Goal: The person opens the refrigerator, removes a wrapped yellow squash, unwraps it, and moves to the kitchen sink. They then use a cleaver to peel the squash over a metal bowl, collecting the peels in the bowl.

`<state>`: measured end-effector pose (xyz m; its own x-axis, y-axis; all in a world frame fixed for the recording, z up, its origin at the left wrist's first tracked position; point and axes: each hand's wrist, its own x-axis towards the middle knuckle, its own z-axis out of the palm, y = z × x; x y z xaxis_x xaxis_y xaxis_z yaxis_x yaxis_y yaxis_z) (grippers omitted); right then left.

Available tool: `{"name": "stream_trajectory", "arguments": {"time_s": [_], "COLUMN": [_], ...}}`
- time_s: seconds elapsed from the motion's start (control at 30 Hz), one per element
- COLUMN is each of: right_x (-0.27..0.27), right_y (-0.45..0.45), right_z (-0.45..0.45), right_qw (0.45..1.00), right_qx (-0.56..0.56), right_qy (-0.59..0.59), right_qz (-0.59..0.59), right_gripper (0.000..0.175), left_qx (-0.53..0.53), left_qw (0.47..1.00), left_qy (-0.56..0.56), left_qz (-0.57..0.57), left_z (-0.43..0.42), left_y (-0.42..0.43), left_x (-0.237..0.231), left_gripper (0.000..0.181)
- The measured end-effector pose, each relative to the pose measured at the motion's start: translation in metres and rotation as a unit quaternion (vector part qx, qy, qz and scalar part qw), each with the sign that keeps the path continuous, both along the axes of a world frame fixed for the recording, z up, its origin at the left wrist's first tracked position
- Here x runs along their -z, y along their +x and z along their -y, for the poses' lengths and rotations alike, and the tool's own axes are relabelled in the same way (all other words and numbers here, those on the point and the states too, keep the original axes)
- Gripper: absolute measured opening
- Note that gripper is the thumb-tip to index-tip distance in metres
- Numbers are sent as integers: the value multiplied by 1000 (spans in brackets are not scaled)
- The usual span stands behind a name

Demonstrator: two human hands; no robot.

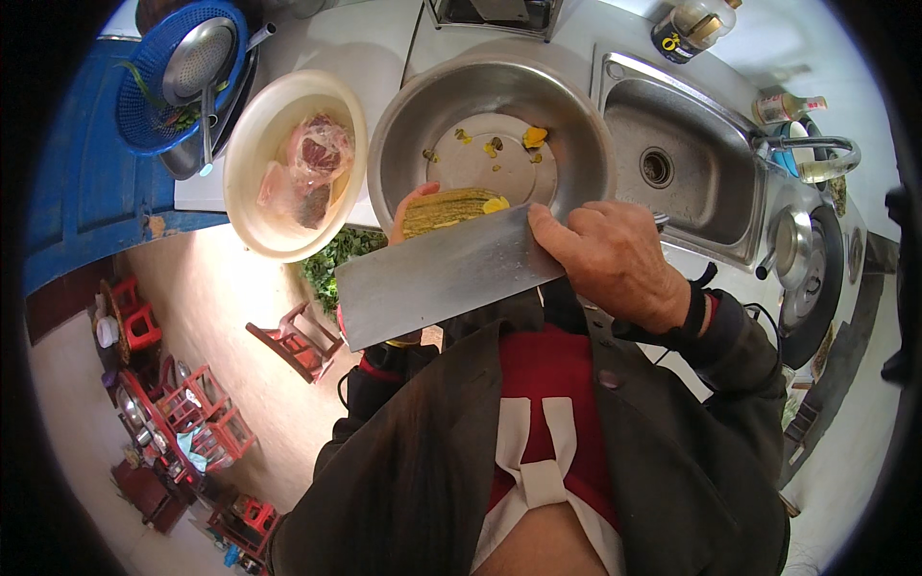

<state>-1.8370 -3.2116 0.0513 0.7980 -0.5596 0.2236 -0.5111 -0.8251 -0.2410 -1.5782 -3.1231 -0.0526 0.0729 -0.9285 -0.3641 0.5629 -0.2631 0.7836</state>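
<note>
My right hand (619, 252) grips a broad steel cleaver (446, 273), its handle hidden by the fingers. The blade slants across the front of a large steel basin (497, 65). Just behind the blade, my left hand (412, 205) holds a striped, ridged squash (443, 209) with yellow flesh bared at its right end. Most of that hand is covered by the cleaver. Whether the blade touches the squash, I cannot tell. On the basin floor lie several small trimmings, among them a larger yellow piece (534, 137).
Left of the basin stands a cream bowl (245, 158) with raw meat (320, 155). Beyond it, a blue colander (133, 108) holds a skimmer (198, 61). A steel sink (691, 129) with a faucet (839, 147) adjoins the right side. Leafy greens (324, 270) and a wooden stool (299, 342) are lower left.
</note>
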Motion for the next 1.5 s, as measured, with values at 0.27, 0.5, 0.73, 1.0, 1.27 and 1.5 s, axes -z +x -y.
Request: {"name": "stream_trajectory", "arguments": {"time_s": [0.27,0.5,0.73,1.0,1.27,1.5], "right_x": [27,16,6,30,42,44], "right_y": [-9,-10,-5,-4,0,11], "right_z": [22,6,3,10,11,12], "right_qw": [962,994,999,991,987,982], "right_qx": [156,52,9,63,94,108], "right_qy": [156,88,37,120,127,154], "right_qz": [-159,25,16,7,15,-7], "right_gripper": [12,12,28,11,8,6], "left_qx": [62,38,17,-2,-23,-7], "left_qw": [998,985,993,995,993,913], "left_qy": [-31,12,-5,-5,-12,-74], "left_qz": [-13,167,119,98,117,400], "left_z": [-11,5,-3,3,1,6], "left_y": [0,-1,1,-1,-2,2], "left_x": [-43,-56,-62,-52,-45,-41], "left_gripper": [94,96,98,100,99,95]}}
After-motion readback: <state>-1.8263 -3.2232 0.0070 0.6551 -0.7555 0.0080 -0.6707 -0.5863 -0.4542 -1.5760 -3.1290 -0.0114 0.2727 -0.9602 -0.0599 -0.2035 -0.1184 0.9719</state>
